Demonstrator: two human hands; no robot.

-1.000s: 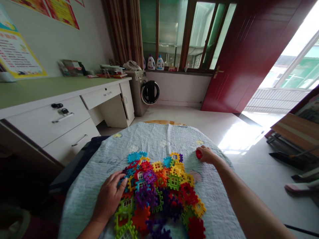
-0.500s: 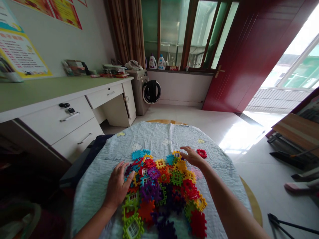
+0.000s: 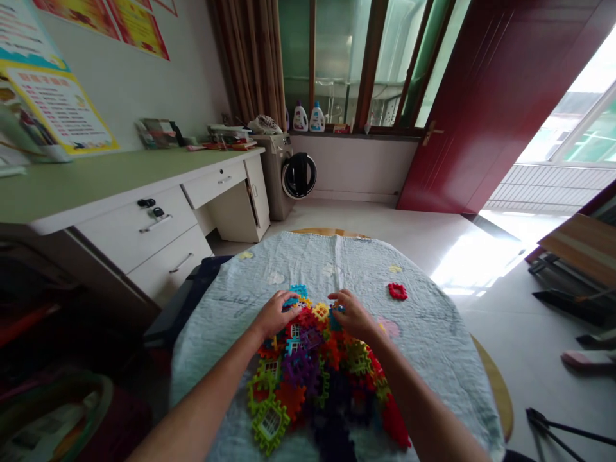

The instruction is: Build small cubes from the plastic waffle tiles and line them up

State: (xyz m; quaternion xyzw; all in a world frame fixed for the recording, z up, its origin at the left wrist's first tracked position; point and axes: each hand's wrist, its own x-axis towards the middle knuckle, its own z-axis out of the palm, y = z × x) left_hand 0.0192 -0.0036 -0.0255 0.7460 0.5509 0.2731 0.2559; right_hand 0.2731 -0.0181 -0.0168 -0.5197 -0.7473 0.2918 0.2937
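A heap of plastic interlocking blocks (image 3: pixel 296 366) in purple, red, green, orange, yellow and blue lies on the cloth-covered round table. At the heap's far left, my left hand (image 3: pixel 276 316) rests with fingers stretched out, touching blocks near a light-blue block (image 3: pixel 298 290). Across from it, my right hand (image 3: pixel 355 316) curves over the far right side, fingers apart, beside a yellow block (image 3: pixel 321 312). Neither hand grips a block; part of the heap is hidden under the hands and forearms. A single red block (image 3: pixel 397 291) lies apart, to the right.
A pale blue cloth (image 3: pixel 317 253) covers the table. To the left stands a green-topped desk (image 3: pixel 120 170) with drawers; behind it is a washing machine (image 3: pixel 282 173) with its door open. A red door (image 3: pixel 447 115) stands at the right. A basket (image 3: pixel 103 398) is at lower left.
Both hands have moved inward, toward each other, along the heap's far side. Blocks at the edges have been pushed closer together, making the heap narrower. The view has shifted slightly left.
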